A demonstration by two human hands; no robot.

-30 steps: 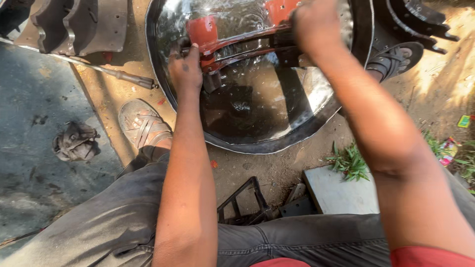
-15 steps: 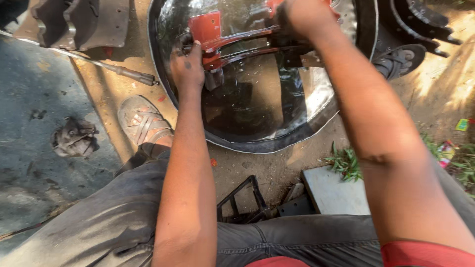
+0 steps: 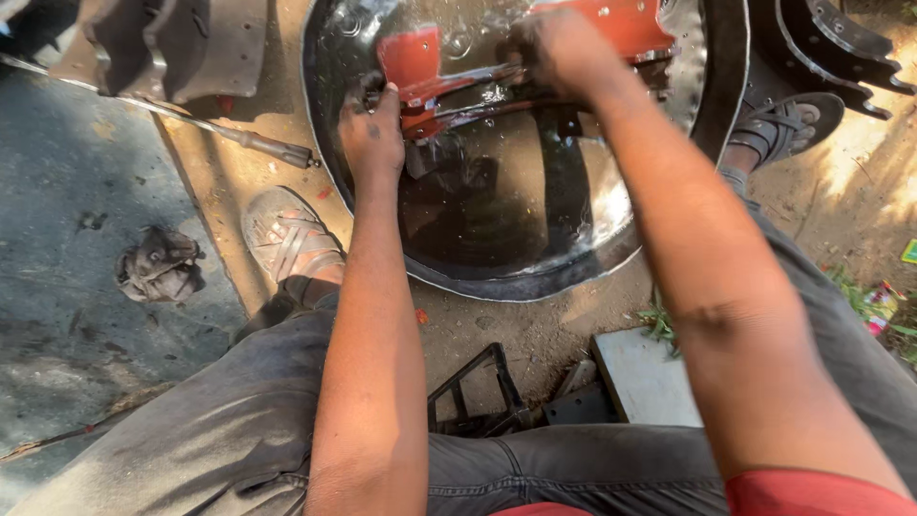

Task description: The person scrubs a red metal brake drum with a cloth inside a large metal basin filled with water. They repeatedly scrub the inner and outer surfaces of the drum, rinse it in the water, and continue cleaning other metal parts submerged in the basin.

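Note:
A red metal frame part [image 3: 420, 59] lies in dark oily liquid inside a wide round metal basin [image 3: 712, 86] on the ground between my feet. My left hand [image 3: 371, 134] grips the left end of the red part at the basin's left side. Farther right along the same part, my right hand [image 3: 554, 53] is closed on its upper middle bar. Both hands are grimy. The part's lower bars dip under the liquid surface.
My left sandal [image 3: 287, 239] stands left of the basin, my right sandal [image 3: 788, 119] at its right. A long metal rod [image 3: 191, 119], grey metal pieces [image 3: 162, 43], a crumpled rag [image 3: 158, 263], a black frame [image 3: 478, 397] and a white slab [image 3: 645, 377] lie around.
My right hand has slid left along the red part toward the middle. The view has shifted slightly; my left hand keeps its grip at the left end.

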